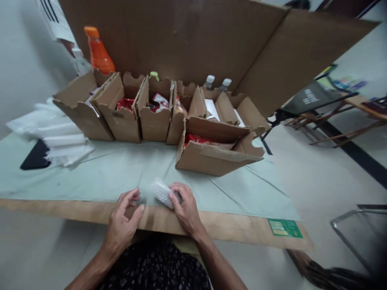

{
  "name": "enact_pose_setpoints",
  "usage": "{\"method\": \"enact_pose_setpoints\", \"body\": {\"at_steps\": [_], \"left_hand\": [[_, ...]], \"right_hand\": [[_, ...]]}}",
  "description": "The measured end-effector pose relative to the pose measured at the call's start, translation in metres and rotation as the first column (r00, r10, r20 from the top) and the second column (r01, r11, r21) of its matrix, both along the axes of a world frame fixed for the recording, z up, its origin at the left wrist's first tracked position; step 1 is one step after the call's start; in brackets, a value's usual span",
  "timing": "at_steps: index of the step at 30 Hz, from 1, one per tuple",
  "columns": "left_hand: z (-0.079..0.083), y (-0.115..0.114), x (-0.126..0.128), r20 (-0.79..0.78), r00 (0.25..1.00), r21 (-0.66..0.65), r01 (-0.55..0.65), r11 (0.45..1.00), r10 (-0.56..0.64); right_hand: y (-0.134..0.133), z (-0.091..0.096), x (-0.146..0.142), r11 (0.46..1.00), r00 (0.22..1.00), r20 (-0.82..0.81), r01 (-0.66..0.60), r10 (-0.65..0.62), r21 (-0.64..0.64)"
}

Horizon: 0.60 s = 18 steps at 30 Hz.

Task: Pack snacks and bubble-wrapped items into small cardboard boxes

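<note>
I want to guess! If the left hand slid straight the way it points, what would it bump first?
Probably the white bundle in the right hand; the left hand aims at it.

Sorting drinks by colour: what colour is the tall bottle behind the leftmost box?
Orange, cap and body; the bottle shows in the head view.

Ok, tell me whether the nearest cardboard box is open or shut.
Open. The nearest cardboard box has its flaps folded apart, and red packets show inside through the top.
</note>
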<state>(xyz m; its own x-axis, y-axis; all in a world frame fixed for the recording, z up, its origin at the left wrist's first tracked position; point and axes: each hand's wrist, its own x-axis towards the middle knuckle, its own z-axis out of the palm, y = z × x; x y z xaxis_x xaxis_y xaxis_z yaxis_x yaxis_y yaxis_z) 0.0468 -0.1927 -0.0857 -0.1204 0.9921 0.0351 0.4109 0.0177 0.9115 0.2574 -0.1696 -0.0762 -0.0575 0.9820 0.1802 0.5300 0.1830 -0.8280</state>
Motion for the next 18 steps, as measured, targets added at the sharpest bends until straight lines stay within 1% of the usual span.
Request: {"method": "enact_pose_setpoints", "body": {"at_steps": [2,3,5,6,8,9,10,11,13,14,15,17,18], "left_hand": [[0.001,0.0,0.014,0.184,0.98,-0.126,0.102,0.987,-0.078],[0.003,0.001,0.021,0.269,0.956,-0.173,0.169,0.97,-0.119],[0.009,0.005,0.032,0.369,0.913,-0.212,0.266,0.94,-0.175],[0.014,0.007,0.035,0.375,0.906,-0.208,0.289,0.935,-0.196],[0.025,0.014,0.037,0.319,0.912,-0.185,0.328,0.926,-0.259],[0.03,0.017,0.037,0.274,0.907,-0.176,0.374,0.91,-0.32],[0.036,0.021,0.038,0.223,0.886,-0.173,0.446,0.878,-0.406],[0.041,0.023,0.04,0.167,0.849,-0.169,0.526,0.834,-0.501],[0.047,0.027,0.048,0.045,0.754,-0.153,0.654,0.741,-0.656],[0.049,0.028,0.054,-0.015,0.713,-0.142,0.692,0.707,-0.701],[0.051,0.029,0.06,-0.067,0.684,-0.134,0.715,0.686,-0.726],[0.054,0.033,0.07,-0.122,0.654,-0.112,0.739,0.665,-0.747],[0.058,0.037,0.073,-0.134,0.642,-0.076,0.753,0.653,-0.755]], "right_hand": [[-0.014,0.003,-0.005,0.993,0.975,-0.191,0.109,-0.115,-0.045],[-0.021,0.003,-0.007,0.99,0.959,-0.25,0.122,-0.135,-0.067],[-0.03,0.005,-0.005,0.992,0.95,-0.29,0.092,-0.115,-0.092],[-0.032,0.007,0.0,0.993,0.953,-0.286,0.075,-0.099,-0.094],[-0.033,0.015,0.017,0.994,0.959,-0.274,0.042,-0.069,-0.106],[-0.032,0.022,0.028,0.992,0.959,-0.278,0.013,-0.047,-0.122],[-0.031,0.03,0.039,0.989,0.959,-0.284,-0.036,-0.006,-0.143],[-0.029,0.038,0.05,0.98,0.958,-0.283,-0.102,0.051,-0.168],[-0.025,0.057,0.065,0.95,0.958,-0.228,-0.223,0.172,-0.22],[-0.024,0.065,0.07,0.936,0.961,-0.17,-0.255,0.218,-0.241],[-0.022,0.073,0.073,0.928,0.963,-0.101,-0.267,0.249,-0.259],[-0.018,0.088,0.078,0.928,0.962,0.023,-0.255,0.271,-0.271],[-0.015,0.095,0.083,0.934,0.961,0.058,-0.247,0.27,-0.259]]}}
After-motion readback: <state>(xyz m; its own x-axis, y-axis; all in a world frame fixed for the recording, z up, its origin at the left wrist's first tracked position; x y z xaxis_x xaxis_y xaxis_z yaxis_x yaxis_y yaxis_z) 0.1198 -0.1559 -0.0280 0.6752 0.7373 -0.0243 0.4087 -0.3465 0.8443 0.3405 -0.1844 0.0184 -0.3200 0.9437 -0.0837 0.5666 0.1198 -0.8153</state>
